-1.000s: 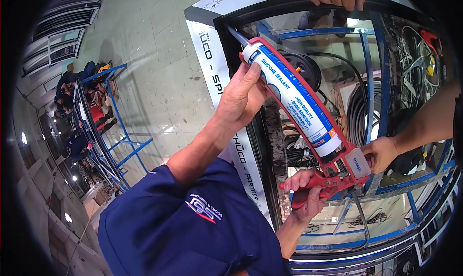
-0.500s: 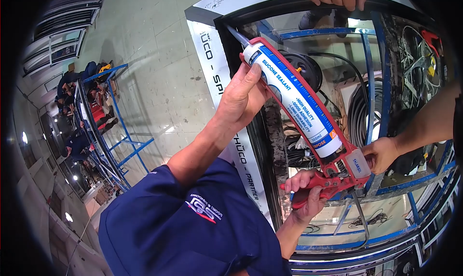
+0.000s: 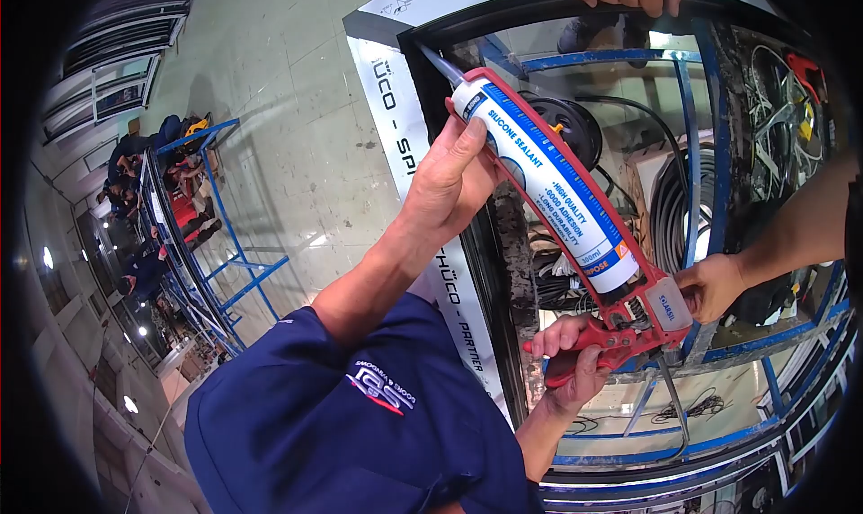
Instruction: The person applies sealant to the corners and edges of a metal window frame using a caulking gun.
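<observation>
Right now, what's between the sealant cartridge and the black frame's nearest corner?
A nozzle reaches from the sealant cartridge toward the black frame, in the head view.

Bright light falls on the tube [image 3: 548,186], leaving its lettering crisp, and on the floor [image 3: 288,92], while white lamps [image 3: 130,404] glare at left, fisheye distortion bends the edges toward black, vignetted corners, and the people [image 3: 135,153] at centre left look dim, perhaps slightly blurred.

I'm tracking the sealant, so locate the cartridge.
In the head view, the sealant cartridge lies right of centre in the red gun, its nozzle near the upper-left corner of the black frame.
</observation>
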{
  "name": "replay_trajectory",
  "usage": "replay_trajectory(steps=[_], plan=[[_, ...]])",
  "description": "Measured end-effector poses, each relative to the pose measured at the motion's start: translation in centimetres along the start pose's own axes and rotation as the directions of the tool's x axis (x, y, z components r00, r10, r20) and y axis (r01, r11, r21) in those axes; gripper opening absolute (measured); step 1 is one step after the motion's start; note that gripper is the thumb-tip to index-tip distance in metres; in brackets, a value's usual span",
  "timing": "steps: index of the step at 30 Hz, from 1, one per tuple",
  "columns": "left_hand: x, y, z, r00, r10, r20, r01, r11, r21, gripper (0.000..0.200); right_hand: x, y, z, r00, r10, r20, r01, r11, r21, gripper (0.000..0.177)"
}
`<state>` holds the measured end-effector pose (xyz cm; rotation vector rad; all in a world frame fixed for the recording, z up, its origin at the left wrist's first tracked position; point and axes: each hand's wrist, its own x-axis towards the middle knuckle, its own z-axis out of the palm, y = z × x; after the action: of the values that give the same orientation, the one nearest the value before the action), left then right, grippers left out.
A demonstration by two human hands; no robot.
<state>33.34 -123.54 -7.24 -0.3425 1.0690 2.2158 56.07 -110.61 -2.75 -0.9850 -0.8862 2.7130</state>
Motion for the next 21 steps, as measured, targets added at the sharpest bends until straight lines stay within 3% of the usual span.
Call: replay_trajectory(steps=[3, 18, 21], plan=[[-0.06, -0.19, -0.24, 1.000, 0.021, 0.000, -0.021, 0.999, -0.025, 0.044, 0.06, -0.06, 0.25, 1.000, -0.007, -0.008, 0.007, 1.000, 0.002, 0.042], [-0.19, -0.20, -0.55, 1.000, 0.020, 0.011, -0.020, 1.000, -0.025, 0.043, 0.05, -0.14, 0.31, 1.000, -0.010, -0.010, 0.009, 1.000, -0.018, 0.043], [-0.27, -0.09, -0.38, 1.000, 0.020, 0.012, -0.020, 1.000, -0.022, 0.043, -0.20, -0.07, -0.36, 0.999, 0.043, 0.016, -0.044, 0.998, 0.054, 0.044]])
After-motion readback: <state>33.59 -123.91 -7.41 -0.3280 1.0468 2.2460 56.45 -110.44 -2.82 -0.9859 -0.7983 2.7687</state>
